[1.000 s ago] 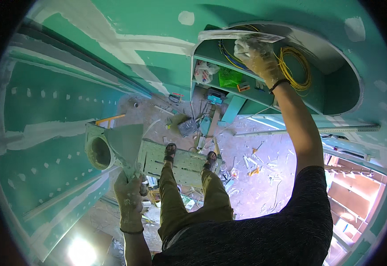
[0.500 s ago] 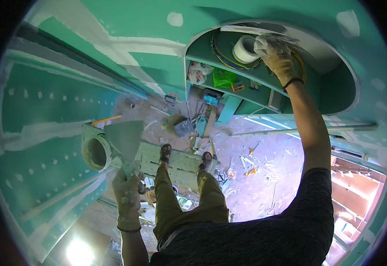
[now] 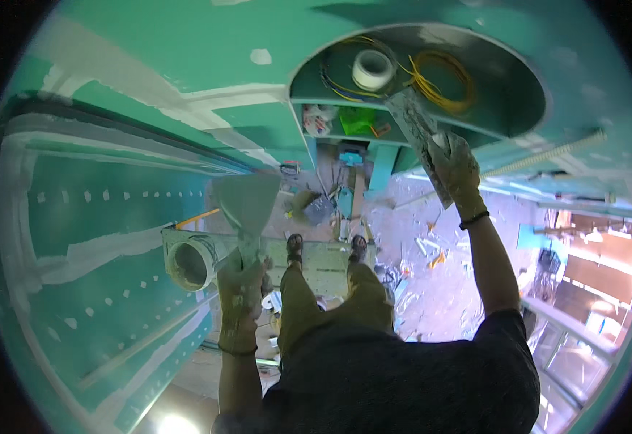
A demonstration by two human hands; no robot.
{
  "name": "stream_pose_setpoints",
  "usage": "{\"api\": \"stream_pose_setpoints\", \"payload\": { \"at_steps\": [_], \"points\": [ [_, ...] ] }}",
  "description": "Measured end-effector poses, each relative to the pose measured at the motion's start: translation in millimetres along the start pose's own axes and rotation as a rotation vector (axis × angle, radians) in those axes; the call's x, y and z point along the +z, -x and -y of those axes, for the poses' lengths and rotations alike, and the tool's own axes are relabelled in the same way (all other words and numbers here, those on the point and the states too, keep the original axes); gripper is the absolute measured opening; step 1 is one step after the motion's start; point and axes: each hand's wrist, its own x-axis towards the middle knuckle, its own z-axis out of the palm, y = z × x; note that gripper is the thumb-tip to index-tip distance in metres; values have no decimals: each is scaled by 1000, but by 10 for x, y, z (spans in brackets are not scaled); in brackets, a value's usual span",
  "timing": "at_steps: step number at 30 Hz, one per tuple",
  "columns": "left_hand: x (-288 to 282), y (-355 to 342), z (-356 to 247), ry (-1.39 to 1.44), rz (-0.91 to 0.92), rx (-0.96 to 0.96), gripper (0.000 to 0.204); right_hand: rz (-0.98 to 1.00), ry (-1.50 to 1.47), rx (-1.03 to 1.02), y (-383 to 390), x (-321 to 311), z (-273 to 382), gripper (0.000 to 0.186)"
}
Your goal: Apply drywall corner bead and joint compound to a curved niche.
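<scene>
Tool in right hand: a long flat trowel (image 3: 418, 126), grey and smeared with white compound, held up at about 1 o'clock in the view. Its blade reaches into the round ceiling recess (image 3: 504, 87) and lies near its lower rim.
Right hand (image 3: 455, 170): gloved, fingers closed around the trowel handle, a dark band at the wrist.
Tool in left hand: a wide fan-shaped spreading blade (image 3: 247, 206), pale and coated with compound, at about 9 o'clock from the picture centre, pointing up.
Left hand (image 3: 242, 286): gloved, fingers wrapped tightly on the handle of the wide blade.
Step in hand: I judge that the person is filling or smoothing joint compound at the edge of the recess, and the wide blade serves as a carrier for the material.
Next move calls for: probably a steady, flat stroke of the trowel along the curved rim, with care not to touch the wires.
Inside the recess: a white tape roll (image 3: 372, 70), a coil of yellow wire (image 3: 442, 83) and blue and yellow wires just beside it.
Bucket (image 3: 189, 264): round, white inside, just beside the left hand at 9 o'clock.
Platform (image 3: 323, 260): pale work stand under the person's two shoes.
Green board (image 3: 113, 217): walls and ceiling with white filled joints and screw dots.
Floor (image 3: 439, 289): far below, with scattered debris.
</scene>
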Motion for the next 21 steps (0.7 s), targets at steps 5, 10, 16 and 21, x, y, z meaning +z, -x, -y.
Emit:
{"api": "stream_pose_setpoints", "payload": {
  "at_steps": [5,10,16,21],
  "points": [
    [94,87,-262,-56,148,112,21,260,-1240,835,419,-637,396,32],
    [266,186,-634,-228,383,313,22,363,-2638,879,1019,-635,1263,49],
    [463,428,-1023,-545,560,583,29,363,-3039,520,1573,-52,1997,50],
    [354,169,-1031,-819,367,1389,35,371,-2638,859,1433,-455,2493,47]
  ]
}}
